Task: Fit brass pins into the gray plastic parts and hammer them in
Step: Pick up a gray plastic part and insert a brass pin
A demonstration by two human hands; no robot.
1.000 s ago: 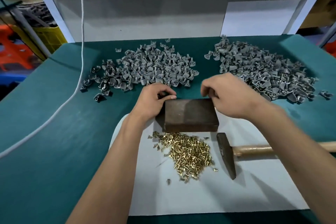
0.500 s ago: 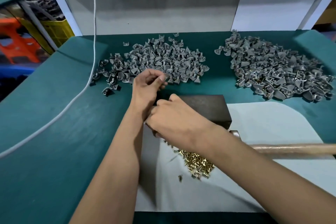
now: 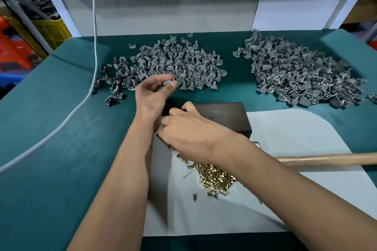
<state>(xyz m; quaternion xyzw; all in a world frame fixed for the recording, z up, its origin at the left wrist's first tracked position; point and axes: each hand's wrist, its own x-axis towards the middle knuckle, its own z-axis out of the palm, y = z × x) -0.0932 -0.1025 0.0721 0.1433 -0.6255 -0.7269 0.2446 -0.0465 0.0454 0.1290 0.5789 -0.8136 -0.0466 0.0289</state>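
My left hand [image 3: 152, 98] is raised over the near edge of the left pile of gray plastic parts [image 3: 183, 61] and pinches a small gray plastic part [image 3: 168, 82] between thumb and fingers. My right hand [image 3: 189, 131] lies with curled fingers over the left end of the dark metal block [image 3: 226, 116], just above the heap of brass pins [image 3: 216, 178]. Its fingertips are hidden, so I cannot see whether it holds a pin. The hammer [image 3: 326, 159] lies to the right, its head mostly hidden behind my right forearm.
A second pile of gray parts [image 3: 302, 75] lies at the back right. A white sheet [image 3: 295, 128] covers the green table [image 3: 51, 149] under the block, pins and hammer. A white cord [image 3: 92, 51] hangs down at the left. A grey back panel closes off the far side.
My right hand crossed from the block's right end to its left end beside my left wrist. My left hand lifted from the block toward the left pile, a part between its fingers.
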